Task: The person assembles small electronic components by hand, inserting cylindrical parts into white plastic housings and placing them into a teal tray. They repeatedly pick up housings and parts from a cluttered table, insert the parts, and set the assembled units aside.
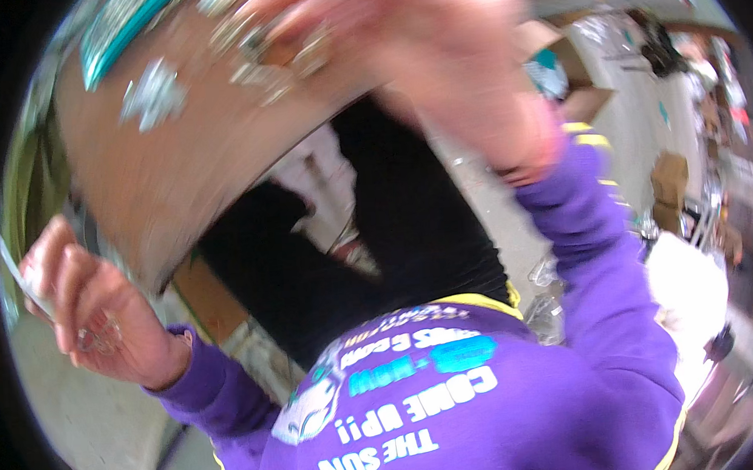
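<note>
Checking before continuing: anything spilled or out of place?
Possibly: clear plastic-looking items lie loose on the floor beside the person's legs, like dropped litter. The clear clump on the tabletop is too blurred to judge.

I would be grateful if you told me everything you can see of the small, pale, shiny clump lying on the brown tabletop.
The small, pale, shiny clump looks translucent, with whitish and silvery-blue glints and a ragged outline. It may be clear plastic, but blur hides its separate parts. It lies on the brown tabletop, close to the teal-edged object yet apart from it. Neither hand touches it: the left hand is below it in the picture, the right hand off to its right.
</note>
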`<action>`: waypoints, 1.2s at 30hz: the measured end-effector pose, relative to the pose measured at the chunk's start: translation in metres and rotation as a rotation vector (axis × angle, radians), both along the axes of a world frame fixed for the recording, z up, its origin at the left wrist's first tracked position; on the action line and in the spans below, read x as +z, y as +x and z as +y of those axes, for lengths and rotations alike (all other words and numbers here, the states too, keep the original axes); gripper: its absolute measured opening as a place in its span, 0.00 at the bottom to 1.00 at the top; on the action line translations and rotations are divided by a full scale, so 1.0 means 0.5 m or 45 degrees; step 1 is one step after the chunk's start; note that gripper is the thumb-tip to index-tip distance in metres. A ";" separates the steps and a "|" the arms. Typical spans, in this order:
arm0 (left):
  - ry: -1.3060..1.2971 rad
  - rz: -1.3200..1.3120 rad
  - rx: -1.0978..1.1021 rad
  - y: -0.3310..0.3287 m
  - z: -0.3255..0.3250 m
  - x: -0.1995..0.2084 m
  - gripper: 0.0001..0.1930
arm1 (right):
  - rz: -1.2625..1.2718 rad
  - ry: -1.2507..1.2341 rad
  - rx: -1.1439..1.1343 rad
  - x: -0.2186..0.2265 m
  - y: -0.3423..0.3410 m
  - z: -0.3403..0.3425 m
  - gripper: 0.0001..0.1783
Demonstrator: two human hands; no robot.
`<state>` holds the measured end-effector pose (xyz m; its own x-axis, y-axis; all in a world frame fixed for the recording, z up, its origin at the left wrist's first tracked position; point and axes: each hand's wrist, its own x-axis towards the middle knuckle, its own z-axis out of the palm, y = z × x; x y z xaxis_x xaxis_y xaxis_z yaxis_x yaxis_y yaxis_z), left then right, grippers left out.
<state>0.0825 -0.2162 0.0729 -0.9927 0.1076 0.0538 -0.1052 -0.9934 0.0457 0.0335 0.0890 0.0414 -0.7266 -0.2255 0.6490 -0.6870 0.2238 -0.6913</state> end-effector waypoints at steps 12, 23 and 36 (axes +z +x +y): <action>-0.100 -0.136 -0.166 -0.100 0.089 -0.129 0.05 | 0.104 0.294 -0.309 -0.110 -0.028 -0.105 0.05; -0.033 -0.114 -0.111 -0.101 0.093 -0.153 0.06 | 0.277 0.315 -0.433 -0.121 -0.030 -0.121 0.04; 0.192 0.034 -0.317 -0.126 0.080 -0.188 0.08 | 0.325 0.292 -0.574 -0.098 -0.022 -0.115 0.10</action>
